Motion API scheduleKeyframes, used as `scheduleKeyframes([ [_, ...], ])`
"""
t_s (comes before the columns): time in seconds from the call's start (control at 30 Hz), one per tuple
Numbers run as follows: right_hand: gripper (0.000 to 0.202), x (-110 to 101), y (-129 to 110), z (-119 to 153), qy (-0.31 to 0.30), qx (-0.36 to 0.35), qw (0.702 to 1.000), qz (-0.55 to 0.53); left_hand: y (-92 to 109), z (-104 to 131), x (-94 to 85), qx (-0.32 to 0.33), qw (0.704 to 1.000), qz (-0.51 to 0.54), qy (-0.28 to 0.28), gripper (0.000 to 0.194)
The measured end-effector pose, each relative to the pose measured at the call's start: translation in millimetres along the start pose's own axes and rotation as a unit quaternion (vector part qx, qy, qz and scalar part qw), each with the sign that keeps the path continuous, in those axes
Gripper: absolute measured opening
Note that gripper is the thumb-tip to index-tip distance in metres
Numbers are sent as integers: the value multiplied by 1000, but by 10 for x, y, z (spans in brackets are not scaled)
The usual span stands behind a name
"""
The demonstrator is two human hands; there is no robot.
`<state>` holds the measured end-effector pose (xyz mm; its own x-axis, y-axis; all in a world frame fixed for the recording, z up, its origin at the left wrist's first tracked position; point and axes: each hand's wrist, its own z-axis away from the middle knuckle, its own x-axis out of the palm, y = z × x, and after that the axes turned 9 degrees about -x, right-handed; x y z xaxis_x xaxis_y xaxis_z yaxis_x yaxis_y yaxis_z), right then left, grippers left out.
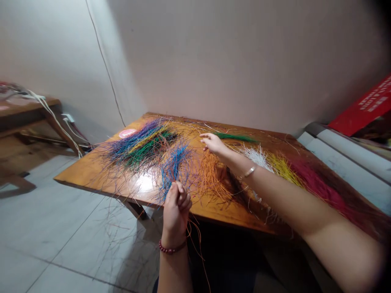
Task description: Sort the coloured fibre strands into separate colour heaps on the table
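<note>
Left hand (176, 203) is clamped on a thin bundle of orange strands (195, 232) at the near tabletop (91, 173) edge; right hand (214, 143), fingers apart, reaches the far green strands (236, 137). Advisable: pinch single strands cleanly.

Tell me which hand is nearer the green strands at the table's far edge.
Right. The right hand reaches out just beside the green strands, fingertips almost at their end. The left hand is back at the near table edge, closed on thin strands.
</note>
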<state>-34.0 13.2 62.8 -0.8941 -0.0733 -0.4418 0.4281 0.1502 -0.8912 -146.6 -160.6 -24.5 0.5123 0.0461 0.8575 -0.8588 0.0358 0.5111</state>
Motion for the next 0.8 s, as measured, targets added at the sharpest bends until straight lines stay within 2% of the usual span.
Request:
scheduleKeyframes([
  [0.1,35,-181,-49,588,-188,-43,978,-75,-109,8,63,-20,999,-49,-5,31],
  [0.13,37,-231,-42,774,-234,-43,967,-90,-147,17,86,-28,997,-67,-8,32],
  [0.2,43,-308,-3,1080,-279,-55,952,-110,-228,39,135,-53,993,-103,-20,33],
  [0.27,49,-357,57,1277,-277,-69,950,-128,-316,61,181,-86,986,-139,-43,33],
  [0.37,60,-405,155,1421,-258,-66,952,-151,-455,90,237,-142,965,-202,-88,34],
  [0.5,54,-464,276,1541,-226,-99,965,-85,-609,134,303,-193,936,-271,-115,37],
  [0.6,54,-496,386,1630,-236,-117,964,-43,-670,170,351,-231,921,-288,-127,41],
  [0.63,54,-503,430,1654,-233,-112,965,-40,-682,181,365,-240,918,-290,-128,41],
  [0.7,41,-514,519,1693,-213,-85,971,-63,-697,200,392,-249,913,-296,-128,41],
  [0.73,33,-523,557,1712,-205,-62,972,-92,-705,207,403,-253,910,-302,-130,40],
  [0.8,32,-555,605,1756,-208,-4,961,-183,-725,215,424,-264,899,-316,-149,41],
])
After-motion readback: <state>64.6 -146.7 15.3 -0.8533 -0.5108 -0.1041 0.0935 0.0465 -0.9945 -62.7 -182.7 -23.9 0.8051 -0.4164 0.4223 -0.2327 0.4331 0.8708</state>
